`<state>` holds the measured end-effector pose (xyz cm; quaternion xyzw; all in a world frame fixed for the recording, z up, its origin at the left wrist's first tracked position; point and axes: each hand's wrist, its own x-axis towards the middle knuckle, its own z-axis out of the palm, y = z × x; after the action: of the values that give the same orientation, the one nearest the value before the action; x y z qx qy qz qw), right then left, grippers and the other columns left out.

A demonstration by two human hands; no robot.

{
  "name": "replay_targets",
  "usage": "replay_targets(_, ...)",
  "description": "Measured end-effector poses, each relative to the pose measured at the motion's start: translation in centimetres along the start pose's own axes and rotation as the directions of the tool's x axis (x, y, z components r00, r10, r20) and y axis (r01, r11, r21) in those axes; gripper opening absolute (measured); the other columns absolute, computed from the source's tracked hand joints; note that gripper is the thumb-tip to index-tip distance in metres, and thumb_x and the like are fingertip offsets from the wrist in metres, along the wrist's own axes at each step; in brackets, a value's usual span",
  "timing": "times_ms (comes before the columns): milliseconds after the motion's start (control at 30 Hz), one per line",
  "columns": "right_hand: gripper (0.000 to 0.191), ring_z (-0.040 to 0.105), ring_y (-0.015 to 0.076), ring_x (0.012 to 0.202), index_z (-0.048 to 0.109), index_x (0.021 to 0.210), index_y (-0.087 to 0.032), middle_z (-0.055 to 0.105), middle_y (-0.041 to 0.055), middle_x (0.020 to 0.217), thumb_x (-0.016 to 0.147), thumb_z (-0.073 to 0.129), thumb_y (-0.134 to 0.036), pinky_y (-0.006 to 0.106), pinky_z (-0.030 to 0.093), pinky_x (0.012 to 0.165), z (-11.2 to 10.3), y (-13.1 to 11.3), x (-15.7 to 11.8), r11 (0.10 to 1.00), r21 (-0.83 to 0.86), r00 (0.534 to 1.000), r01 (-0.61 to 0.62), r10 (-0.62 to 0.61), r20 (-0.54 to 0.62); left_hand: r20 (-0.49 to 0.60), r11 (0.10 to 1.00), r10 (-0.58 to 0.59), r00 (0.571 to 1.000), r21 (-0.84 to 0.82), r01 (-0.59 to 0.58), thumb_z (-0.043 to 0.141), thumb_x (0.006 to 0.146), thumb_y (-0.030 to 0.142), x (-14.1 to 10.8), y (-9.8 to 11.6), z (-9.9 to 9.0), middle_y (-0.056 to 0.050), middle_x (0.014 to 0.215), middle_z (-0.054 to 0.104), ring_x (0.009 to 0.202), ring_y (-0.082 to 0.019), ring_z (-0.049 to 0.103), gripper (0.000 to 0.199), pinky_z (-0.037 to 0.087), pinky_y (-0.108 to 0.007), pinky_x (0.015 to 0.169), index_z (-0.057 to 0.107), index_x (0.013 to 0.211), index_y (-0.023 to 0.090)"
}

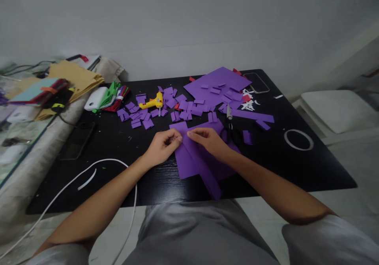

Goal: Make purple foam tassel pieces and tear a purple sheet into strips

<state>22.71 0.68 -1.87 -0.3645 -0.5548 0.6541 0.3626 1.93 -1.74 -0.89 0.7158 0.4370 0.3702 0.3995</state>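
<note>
My left hand (164, 146) and my right hand (207, 139) are close together over the near middle of the black table, each with thumb and fingers pinched. Between them, both pinch the upper end of a long purple paper strip (204, 170), which slants down toward the table's front edge. Under the strip lie purple paper sheets (185, 164). Black-handled scissors (236, 135) rest just right of the sheets. Beyond my hands, many small folded purple pieces (147, 123) are scattered around a yellow glue gun (154, 102).
A large purple sheet (219, 79) and white paper scraps (249, 103) lie at the back right. A tape ring (299, 139) is on the right. A white cable (79, 177) curves across the left, near a dark phone (76, 142). Bundled coloured strips (114, 96) lie back left.
</note>
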Motion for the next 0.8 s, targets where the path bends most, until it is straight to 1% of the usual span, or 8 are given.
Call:
replay_targets(133, 0.045, 0.038, 0.0088, 0.058, 0.071, 0.071, -0.016, 0.052, -0.0053, 0.061, 0.077, 0.077, -0.06, 0.026, 0.028, 0.056, 0.11, -0.09, -0.05, 0.998, -0.056, 1.0, -0.018, 0.019, 0.014, 0.001, 1.0, -0.008, 1.0, -0.008, 0.008, 0.059, 0.095, 0.036, 0.0, 0.1, -0.03, 0.004, 0.06, 0.055, 0.052, -0.01, 0.048, 0.026, 0.038, -0.022, 0.052, 0.06, 0.076, 0.018)
replay_targets(333, 0.049, 0.035, 0.0087, 0.056, 0.068, 0.067, -0.016, 0.05, -0.0049, 0.06, 0.072, 0.08, -0.063, 0.027, 0.025, 0.054, 0.17, -0.1, -0.1, 0.994, -0.112, 0.999, -0.008, 0.002, -0.054, -0.018, 0.999, 0.007, 1.0, 0.04, -0.006, 0.059, 0.094, 0.031, -0.01, 0.03, 0.0, 0.005, 0.058, 0.053, 0.053, -0.009, 0.047, 0.025, 0.037, -0.022, 0.053, 0.059, 0.074, 0.018)
replay_targets(400, 0.049, 0.034, 0.0085, 0.056, 0.069, 0.068, -0.016, 0.05, -0.0051, 0.059, 0.073, 0.079, -0.063, 0.026, 0.025, 0.053, 0.16, -0.15, -0.16, 0.993, -0.121, 0.998, -0.004, -0.003, -0.059, -0.017, 0.999, 0.016, 1.0, 0.052, -0.015, 0.058, 0.094, 0.03, -0.06, -0.05, -0.01, 0.004, 0.06, 0.054, 0.054, -0.009, 0.047, 0.023, 0.037, -0.022, 0.053, 0.06, 0.075, 0.017)
replay_targets(500, 0.051, 0.032, 0.0079, 0.053, 0.065, 0.063, -0.016, 0.044, -0.0065, 0.055, 0.081, 0.073, -0.063, 0.026, 0.025, 0.052, 0.12, -0.28, -0.27, 0.995, -0.102, 0.999, -0.009, 0.006, -0.033, -0.019, 0.999, 0.011, 1.0, 0.043, -0.01, 0.056, 0.096, 0.029, -0.11, -0.22, -0.09, 0.003, 0.063, 0.057, 0.055, -0.009, 0.048, 0.023, 0.038, -0.022, 0.054, 0.06, 0.077, 0.017)
replay_targets(567, 0.052, 0.038, 0.0088, 0.053, 0.064, 0.061, -0.017, 0.046, -0.0062, 0.054, 0.084, 0.07, -0.063, 0.025, 0.031, 0.054, 0.1, -0.39, -0.31, 0.998, -0.06, 0.999, -0.03, 0.031, 0.017, -0.037, 1.0, 0.003, 0.999, 0.025, -0.002, 0.056, 0.096, 0.03, -0.06, -0.3, -0.18, 0.003, 0.064, 0.058, 0.056, -0.009, 0.049, 0.022, 0.039, -0.022, 0.055, 0.059, 0.078, 0.017)
replay_targets(667, 0.043, 0.059, 0.014, 0.065, 0.073, 0.072, -0.018, 0.065, -0.0023, 0.065, 0.081, 0.075, -0.06, 0.027, 0.046, 0.066, 0.1, -0.46, -0.33, 0.998, 0.012, 0.995, -0.065, 0.064, 0.079, -0.083, 1.0, -0.016, 0.996, 0.0, 0.016, 0.056, 0.096, 0.032, 0.11, -0.27, -0.33, 0.004, 0.061, 0.055, 0.054, -0.01, 0.049, 0.024, 0.039, -0.022, 0.054, 0.058, 0.077, 0.018)
replay_targets(733, 0.039, 0.064, 0.0158, 0.072, 0.076, 0.076, -0.018, 0.073, 0.0, 0.074, 0.079, 0.078, -0.056, 0.028, 0.049, 0.072, 0.1, -0.37, -0.31, 0.998, 0.021, 0.996, -0.061, 0.059, 0.063, -0.106, 0.999, -0.034, 0.994, -0.014, 0.033, 0.056, 0.096, 0.035, 0.22, -0.19, -0.4, 0.004, 0.059, 0.054, 0.052, -0.01, 0.048, 0.026, 0.039, -0.022, 0.053, 0.057, 0.076, 0.018)
replay_targets(800, 0.036, 0.066, 0.0162, 0.072, 0.077, 0.077, -0.018, 0.077, 0.0013, 0.077, 0.078, 0.08, -0.054, 0.028, 0.05, 0.072, 0.09, -0.2, -0.28, 0.998, 0.018, 0.998, -0.053, 0.052, 0.045, -0.113, 0.999, -0.048, 0.992, -0.024, 0.046, 0.057, 0.096, 0.036, 0.29, -0.14, -0.45, 0.004, 0.059, 0.054, 0.051, -0.01, 0.049, 0.027, 0.039, -0.022, 0.052, 0.057, 0.076, 0.018)
